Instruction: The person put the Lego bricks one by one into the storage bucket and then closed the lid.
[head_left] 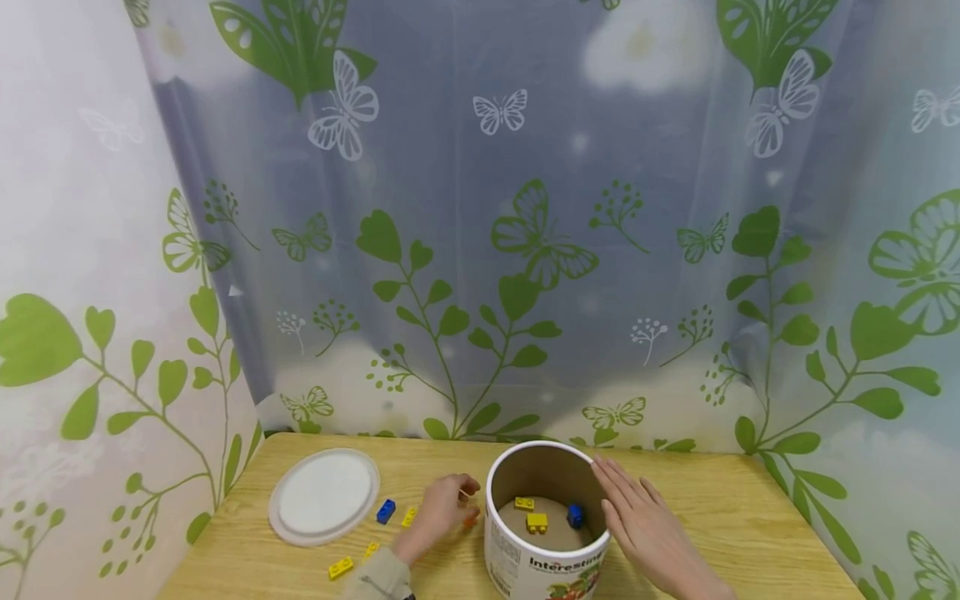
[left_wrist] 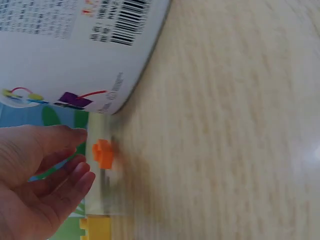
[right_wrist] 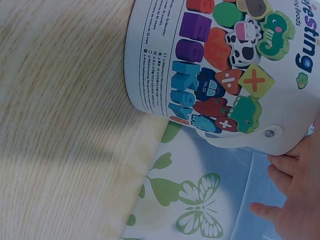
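Note:
A white round bucket (head_left: 504, 557) with printed pictures stands on the table. Two yellow bricks (head_left: 537, 522) and a blue brick (head_left: 575, 516) lie inside it. Just left of the bucket, my left hand (head_left: 442, 510) hovers with thumb and fingers apart. Beyond its fingertips in the left wrist view is a small orange brick (left_wrist: 104, 154), with a visible gap between them. My right hand (head_left: 652, 533) rests against the bucket's right rim with its fingers straight. The right wrist view shows that hand (right_wrist: 300, 185) touching the bucket near its top edge, by the handle (right_wrist: 225, 141).
A round white lid (head_left: 326, 496) lies on the wooden table (head_left: 435, 454) at the left. Between lid and left hand are a blue brick (head_left: 386, 511) and several yellow bricks (head_left: 341, 568). A patterned curtain (head_left: 465, 250) closes off the back and sides.

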